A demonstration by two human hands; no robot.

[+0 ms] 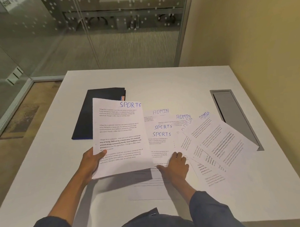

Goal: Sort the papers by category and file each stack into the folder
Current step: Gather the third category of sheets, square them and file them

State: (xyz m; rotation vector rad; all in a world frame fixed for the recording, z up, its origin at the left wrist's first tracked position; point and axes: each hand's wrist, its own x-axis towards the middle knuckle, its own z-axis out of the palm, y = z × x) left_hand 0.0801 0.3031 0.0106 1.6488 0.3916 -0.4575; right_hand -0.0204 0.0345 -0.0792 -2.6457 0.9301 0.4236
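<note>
My left hand (91, 164) grips the lower left edge of a printed sheet headed SPORTS (120, 137), lifted above the table. My right hand (174, 166) rests with fingers spread on the loose papers lying flat. Under it lie two sheets headed SPORTS (161, 131) and several headed ADMIN (214, 137), fanned out to the right and overlapping. A dark folder (91, 114) lies shut at the back left, partly hidden behind the raised sheet.
The white table (161, 81) has a grey cable hatch (236, 115) set into its right side, partly covered by an ADMIN sheet. A glass wall stands beyond the far edge and a beige wall runs on the right.
</note>
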